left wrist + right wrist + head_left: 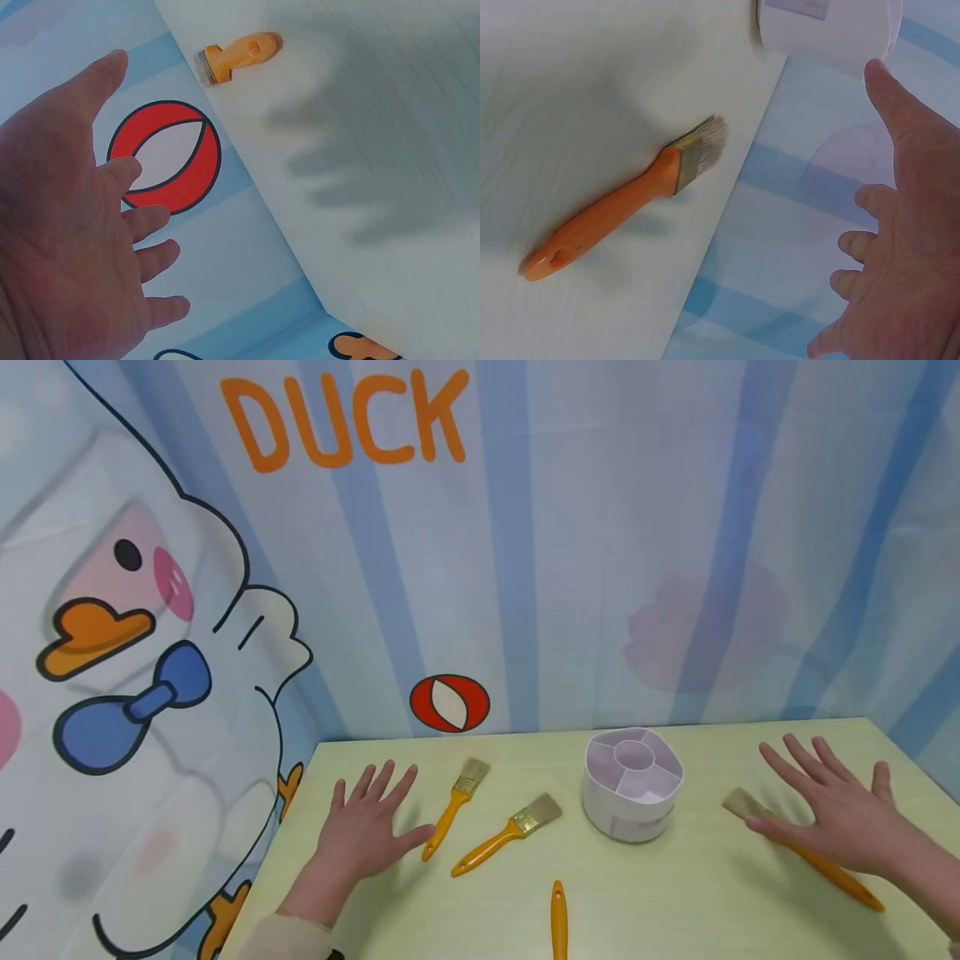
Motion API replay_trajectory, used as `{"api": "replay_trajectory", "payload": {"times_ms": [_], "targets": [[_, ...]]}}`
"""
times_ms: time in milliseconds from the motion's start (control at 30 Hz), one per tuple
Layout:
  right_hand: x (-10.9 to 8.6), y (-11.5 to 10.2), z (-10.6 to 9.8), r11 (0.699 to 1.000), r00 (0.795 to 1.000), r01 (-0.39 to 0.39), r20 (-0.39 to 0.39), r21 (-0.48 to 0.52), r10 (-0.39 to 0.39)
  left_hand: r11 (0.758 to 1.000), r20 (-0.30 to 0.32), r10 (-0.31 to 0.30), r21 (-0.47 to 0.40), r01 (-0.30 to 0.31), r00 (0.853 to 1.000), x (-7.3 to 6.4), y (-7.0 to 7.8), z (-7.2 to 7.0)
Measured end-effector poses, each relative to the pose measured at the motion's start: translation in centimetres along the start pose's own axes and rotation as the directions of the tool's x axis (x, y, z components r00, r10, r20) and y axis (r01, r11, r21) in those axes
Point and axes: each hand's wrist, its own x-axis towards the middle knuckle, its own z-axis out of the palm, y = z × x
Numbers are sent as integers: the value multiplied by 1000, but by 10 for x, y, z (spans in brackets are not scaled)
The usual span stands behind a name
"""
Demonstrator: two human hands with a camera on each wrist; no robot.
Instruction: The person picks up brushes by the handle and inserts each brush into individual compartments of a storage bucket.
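My left hand (363, 835) is held over the table's left side with its fingers spread and nothing in it. Just right of its thumb lies a paintbrush (447, 814) with an orange handle and pale bristles; a second paintbrush (491, 845) lies slantwise beside that one. Over the right side, my right hand (843, 810) also has its fingers spread and holds nothing. Beneath it in the head view is another paintbrush (832, 875), partly covered by the hand; the right wrist view shows this paintbrush (615, 214) whole on the tabletop.
A white round tub (628, 814) with a divided top stands toward the back, right of centre. At the front edge of the head view, an orange handle (559, 918) runs out of frame. A striped cloth backdrop (570, 568) with a printed duck hangs behind the pale table (705, 910).
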Motion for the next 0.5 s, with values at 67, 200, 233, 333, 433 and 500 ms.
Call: {"api": "replay_trajectory", "payload": {"times_ms": [67,200,233,333,433,500], "targets": [[4,-3,-1,1000,1000,19,0,15,-19,1000,8,3,8,-4,1000,6,4,1],[12,-11,-3,996,998,56,4,62,-57,1000,27,5,22,-6,1000,16,10,4],[14,-13,-4,995,998,64,8,77,-65,1000,31,7,21,-7,1000,18,11,5],[20,-18,-6,988,996,89,15,124,-91,1000,42,15,12,-16,999,24,15,7],[26,-25,-6,979,994,99,32,178,-106,1000,51,19,0,-19,999,30,17,12],[30,-30,-5,971,992,100,47,218,-113,1000,63,15,-1,-15,998,35,18,16]]}}
